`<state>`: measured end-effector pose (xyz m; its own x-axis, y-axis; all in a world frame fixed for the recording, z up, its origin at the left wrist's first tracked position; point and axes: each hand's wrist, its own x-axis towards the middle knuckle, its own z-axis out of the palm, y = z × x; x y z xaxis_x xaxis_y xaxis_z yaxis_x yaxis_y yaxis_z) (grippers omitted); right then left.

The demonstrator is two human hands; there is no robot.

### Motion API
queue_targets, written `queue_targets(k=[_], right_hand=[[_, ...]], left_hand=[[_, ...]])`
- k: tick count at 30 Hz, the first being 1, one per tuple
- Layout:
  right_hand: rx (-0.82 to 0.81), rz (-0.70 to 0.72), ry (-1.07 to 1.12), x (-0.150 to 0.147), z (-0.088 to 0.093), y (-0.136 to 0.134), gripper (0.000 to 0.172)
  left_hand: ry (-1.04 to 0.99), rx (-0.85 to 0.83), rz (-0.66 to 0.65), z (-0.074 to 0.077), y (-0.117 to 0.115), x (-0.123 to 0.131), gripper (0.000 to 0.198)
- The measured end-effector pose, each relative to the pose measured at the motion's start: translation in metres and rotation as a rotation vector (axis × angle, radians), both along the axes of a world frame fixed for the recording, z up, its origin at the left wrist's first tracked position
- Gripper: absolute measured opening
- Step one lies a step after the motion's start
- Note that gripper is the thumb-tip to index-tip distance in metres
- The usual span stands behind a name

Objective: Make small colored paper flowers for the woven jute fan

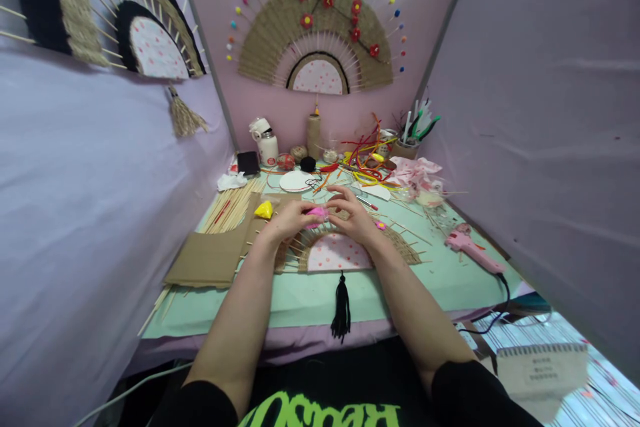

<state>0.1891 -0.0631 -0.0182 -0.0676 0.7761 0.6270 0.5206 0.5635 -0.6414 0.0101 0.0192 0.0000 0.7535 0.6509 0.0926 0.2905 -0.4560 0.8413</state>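
My left hand (pixel 289 220) is closed on a bright pink lump (pixel 316 216) that looks like modelling clay, partly covered by clear film. My right hand (pixel 351 217) meets it from the other side, thumb and fingers bent and pinching at its edge. Both hands hover over a woven fan (pixel 400 245) lying flat, with a white, pink-dotted half-circle (pixel 337 252) at its base. A black tassel (pixel 341 307) hangs from that base over the table's front. One pink flower (pixel 381 225) sits on the fan beside my right hand. A yellow lump (pixel 264 209) lies left of my left hand.
Folded brown cardboard (pixel 203 260) and thin sticks (pixel 235 203) lie left. A pink glue gun (pixel 473 250) with a cord rests right. Behind are a white bottle (pixel 265 143), coloured pipe cleaners (pixel 370 160) and a tool pot (pixel 406 148). Finished fans (pixel 320 20) hang on the walls.
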Motion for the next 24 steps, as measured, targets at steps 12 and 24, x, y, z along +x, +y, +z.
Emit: queue_targets(k=[12,24], right_hand=[[-0.035,-0.060,-0.038,-0.002,-0.001,0.000,0.007],[-0.341,-0.004,0.581,0.001,-0.010,0.010,0.024]], left_hand=[[0.057,0.187,0.066,-0.002,0.001,0.002,0.029],[0.432,0.452,0.562,-0.001,0.012,-0.018,0.029]])
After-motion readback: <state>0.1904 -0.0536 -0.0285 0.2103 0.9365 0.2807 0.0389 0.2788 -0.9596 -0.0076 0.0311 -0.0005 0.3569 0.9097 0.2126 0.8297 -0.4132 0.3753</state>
